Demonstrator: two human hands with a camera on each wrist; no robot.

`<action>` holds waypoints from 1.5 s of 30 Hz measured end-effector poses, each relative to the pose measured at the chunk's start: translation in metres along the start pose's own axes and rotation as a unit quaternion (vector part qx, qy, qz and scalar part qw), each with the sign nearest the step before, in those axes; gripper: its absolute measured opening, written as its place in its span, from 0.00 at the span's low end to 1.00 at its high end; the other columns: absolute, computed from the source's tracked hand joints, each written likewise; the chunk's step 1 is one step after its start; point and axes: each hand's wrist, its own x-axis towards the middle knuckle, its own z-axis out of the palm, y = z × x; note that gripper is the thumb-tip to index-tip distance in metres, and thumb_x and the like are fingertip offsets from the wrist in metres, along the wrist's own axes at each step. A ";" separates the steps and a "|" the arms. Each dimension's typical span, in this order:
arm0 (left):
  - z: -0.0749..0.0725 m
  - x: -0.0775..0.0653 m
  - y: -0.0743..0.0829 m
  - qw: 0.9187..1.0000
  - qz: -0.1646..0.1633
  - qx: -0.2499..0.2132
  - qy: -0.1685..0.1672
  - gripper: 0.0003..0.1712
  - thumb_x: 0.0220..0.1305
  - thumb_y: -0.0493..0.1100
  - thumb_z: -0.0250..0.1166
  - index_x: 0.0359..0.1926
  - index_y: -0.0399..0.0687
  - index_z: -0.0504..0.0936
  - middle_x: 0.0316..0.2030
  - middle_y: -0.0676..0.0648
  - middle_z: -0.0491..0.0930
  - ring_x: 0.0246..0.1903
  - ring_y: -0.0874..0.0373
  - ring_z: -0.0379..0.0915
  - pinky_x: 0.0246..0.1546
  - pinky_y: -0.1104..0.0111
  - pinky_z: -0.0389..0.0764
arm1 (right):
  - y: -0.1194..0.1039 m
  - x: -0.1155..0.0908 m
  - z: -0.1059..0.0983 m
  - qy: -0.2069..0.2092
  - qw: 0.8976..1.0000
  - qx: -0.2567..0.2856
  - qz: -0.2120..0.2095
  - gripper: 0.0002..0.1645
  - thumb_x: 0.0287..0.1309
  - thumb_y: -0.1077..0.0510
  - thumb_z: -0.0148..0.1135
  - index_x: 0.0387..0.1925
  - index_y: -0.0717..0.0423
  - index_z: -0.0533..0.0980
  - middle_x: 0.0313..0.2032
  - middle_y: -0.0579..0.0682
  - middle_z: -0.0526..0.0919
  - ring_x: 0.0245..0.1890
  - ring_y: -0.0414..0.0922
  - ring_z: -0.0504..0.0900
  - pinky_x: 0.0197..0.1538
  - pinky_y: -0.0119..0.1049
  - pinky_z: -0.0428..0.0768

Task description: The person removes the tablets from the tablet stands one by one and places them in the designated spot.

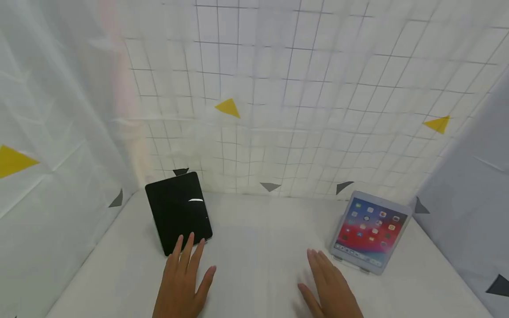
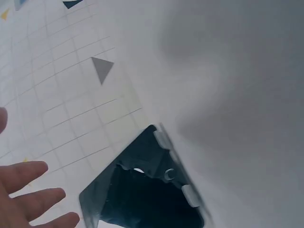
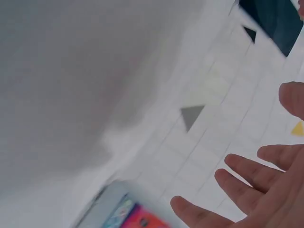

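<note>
A tablet with a dark screen (image 1: 179, 210) leans on a stand at the left of the white table. My left hand (image 1: 180, 282) is in front of it, fingers spread and straight; its fingertips overlap the tablet's lower edge in the head view, and whether they touch cannot be told. On the right a white-framed tablet (image 1: 370, 232) with a lit home screen of app icons leans on a clear stand. To its left is my right hand (image 1: 328, 282), fingers extended and holding nothing. Both wrist views show straight fingers, with the dark tablet (image 2: 147, 185) and the lit tablet (image 3: 142, 216) beyond.
White sheeting with a grid pattern (image 1: 270, 145) hangs behind the table (image 1: 254, 247). Plain sheets close off the left and right sides. Yellow triangles (image 1: 228, 108) and grey or black ones (image 1: 270, 187) are stuck on the sheeting.
</note>
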 end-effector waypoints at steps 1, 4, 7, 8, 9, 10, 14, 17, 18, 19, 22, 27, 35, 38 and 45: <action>-0.002 0.002 0.001 1.000 -0.001 -0.003 -0.002 0.37 0.61 0.59 0.64 0.65 0.43 0.73 0.67 0.39 0.67 0.68 0.38 0.55 0.55 0.37 0.65 | -0.004 0.002 -0.001 -0.001 1.000 0.003 -0.007 0.50 0.56 0.36 0.67 0.73 0.51 0.60 0.70 0.51 0.64 0.67 0.52 0.65 0.61 0.57 0.67; -0.009 0.009 0.001 1.000 -0.011 -0.009 -0.014 0.38 0.60 0.57 0.66 0.66 0.42 0.72 0.68 0.38 0.65 0.69 0.38 0.52 0.55 0.38 0.66 | -0.017 0.012 -0.004 -0.003 0.999 0.005 -0.045 0.49 0.59 0.35 0.63 0.74 0.49 0.58 0.71 0.48 0.64 0.68 0.49 0.64 0.63 0.54 0.66; -0.017 0.016 -0.001 0.998 -0.043 -0.028 -0.040 0.40 0.61 0.56 0.68 0.68 0.41 0.70 0.70 0.38 0.61 0.71 0.41 0.48 0.55 0.39 0.67 | -0.034 0.027 -0.005 -0.001 0.995 0.023 -0.096 0.46 0.63 0.35 0.59 0.75 0.48 0.56 0.72 0.46 0.62 0.70 0.47 0.62 0.64 0.53 0.65; -0.018 0.019 -0.002 0.996 -0.059 -0.044 -0.051 0.40 0.62 0.56 0.67 0.69 0.42 0.68 0.71 0.39 0.58 0.72 0.42 0.46 0.56 0.40 0.67 | -0.040 0.033 -0.005 0.001 0.993 0.029 -0.116 0.45 0.65 0.36 0.57 0.76 0.48 0.55 0.72 0.45 0.61 0.70 0.46 0.61 0.65 0.52 0.64; -0.019 0.022 -0.003 0.993 -0.076 -0.060 -0.062 0.40 0.64 0.57 0.66 0.70 0.43 0.66 0.73 0.40 0.56 0.72 0.44 0.45 0.56 0.40 0.66 | -0.046 0.040 -0.004 0.006 0.990 0.036 -0.135 0.44 0.67 0.37 0.55 0.76 0.48 0.54 0.72 0.44 0.60 0.70 0.46 0.60 0.65 0.52 0.64; -0.020 0.025 -0.004 0.990 -0.094 -0.079 -0.071 0.41 0.65 0.59 0.64 0.72 0.45 0.65 0.73 0.41 0.54 0.73 0.45 0.44 0.57 0.40 0.66 | -0.053 0.047 -0.004 0.011 0.987 0.046 -0.152 0.43 0.68 0.38 0.54 0.76 0.48 0.54 0.72 0.44 0.60 0.71 0.45 0.59 0.65 0.52 0.64; -0.023 0.042 -0.007 0.977 -0.137 -0.143 -0.081 0.41 0.69 0.65 0.54 0.74 0.49 0.60 0.74 0.43 0.51 0.73 0.45 0.45 0.58 0.38 0.63 | -0.078 0.073 -0.003 0.033 0.977 0.073 -0.198 0.40 0.70 0.41 0.52 0.76 0.49 0.54 0.72 0.44 0.61 0.71 0.45 0.59 0.66 0.51 0.63; -0.024 0.055 -0.013 0.976 -0.139 -0.163 -0.046 0.37 0.71 0.60 0.56 0.72 0.46 0.63 0.71 0.41 0.58 0.69 0.44 0.53 0.58 0.40 0.65 | -0.093 0.090 -0.001 0.048 0.972 0.106 -0.206 0.39 0.71 0.42 0.52 0.75 0.51 0.55 0.70 0.46 0.63 0.70 0.45 0.61 0.64 0.50 0.66; -0.025 0.059 -0.016 0.976 -0.139 -0.168 -0.028 0.34 0.71 0.56 0.58 0.71 0.45 0.64 0.69 0.41 0.61 0.67 0.44 0.56 0.56 0.42 0.68 | -0.098 0.096 0.002 0.051 0.970 0.117 -0.206 0.38 0.71 0.42 0.51 0.75 0.52 0.56 0.70 0.47 0.64 0.69 0.45 0.62 0.63 0.50 0.67; -0.026 0.063 -0.020 0.974 -0.141 -0.175 -0.010 0.32 0.71 0.52 0.59 0.69 0.43 0.66 0.66 0.41 0.64 0.64 0.45 0.60 0.54 0.44 0.71 | -0.102 0.102 0.005 0.054 0.969 0.126 -0.206 0.38 0.71 0.42 0.51 0.75 0.53 0.56 0.70 0.48 0.64 0.69 0.45 0.62 0.62 0.50 0.69; -0.031 0.071 -0.032 0.966 -0.167 -0.195 0.027 0.26 0.70 0.44 0.60 0.64 0.38 0.69 0.56 0.39 0.70 0.54 0.46 0.68 0.45 0.51 0.78 | -0.117 0.117 0.016 0.041 0.968 0.153 -0.192 0.37 0.71 0.43 0.52 0.74 0.53 0.56 0.70 0.49 0.63 0.69 0.45 0.61 0.60 0.50 0.72; -0.042 0.076 -0.056 0.940 -0.268 -0.210 0.024 0.23 0.72 0.41 0.55 0.62 0.34 0.66 0.49 0.37 0.70 0.46 0.44 0.70 0.39 0.52 0.77 | -0.144 0.139 0.031 0.016 0.967 0.193 -0.166 0.36 0.72 0.44 0.53 0.73 0.53 0.58 0.68 0.51 0.65 0.67 0.45 0.65 0.59 0.46 0.73; -0.039 0.065 -0.083 0.911 -0.349 -0.216 -0.042 0.26 0.75 0.47 0.53 0.63 0.34 0.63 0.52 0.35 0.70 0.50 0.40 0.70 0.39 0.50 0.77 | -0.160 0.164 0.062 0.014 0.952 0.287 -0.101 0.28 0.70 0.51 0.58 0.66 0.57 0.67 0.50 0.53 0.79 0.48 0.45 0.79 0.46 0.39 0.79; -0.030 0.062 -0.089 0.911 -0.341 -0.221 -0.066 0.25 0.75 0.50 0.53 0.62 0.35 0.66 0.51 0.36 0.72 0.50 0.41 0.73 0.41 0.50 0.78 | -0.159 0.167 0.076 -0.009 0.953 0.288 -0.092 0.23 0.70 0.52 0.59 0.61 0.57 0.70 0.47 0.51 0.80 0.45 0.43 0.80 0.43 0.36 0.79; -0.017 0.057 -0.099 0.916 -0.335 -0.211 -0.062 0.20 0.75 0.47 0.54 0.57 0.36 0.67 0.45 0.37 0.76 0.37 0.49 0.81 0.34 0.59 0.80 | -0.164 0.172 0.094 -0.043 0.946 0.301 -0.109 0.14 0.70 0.54 0.58 0.51 0.56 0.71 0.40 0.46 0.80 0.37 0.37 0.78 0.37 0.31 0.77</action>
